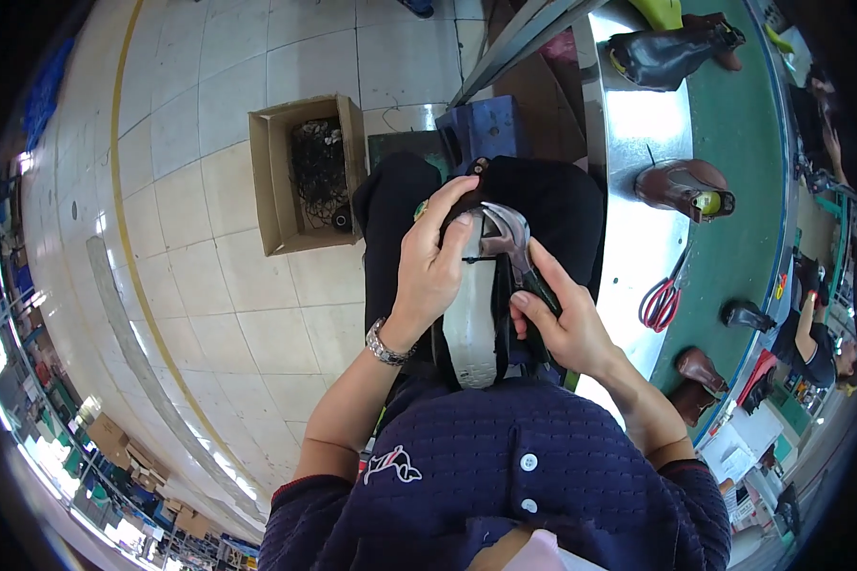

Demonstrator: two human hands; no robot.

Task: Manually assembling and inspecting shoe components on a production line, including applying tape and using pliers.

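Over my lap a shoe lies bottom up, its pale underside [475,328] facing me and dark upper showing along the sides. My left hand [432,266] wraps round its far end, thumb and fingers pressed against it. With my right hand [569,322] I grip the dark handle of a claw hammer [514,238]. The shiny curved metal head rests on or just over the far part of the shoe, close to my left fingertips. What lies under the head is hidden.
To the right, a metal-edged bench with a green top [724,276] bears a brown boot [684,187], a black boot [671,55], red-handled scissors [661,303] and more shoes. Left of my knees stands a cardboard box [265,190] with black scraps. Co-workers sit at far right.
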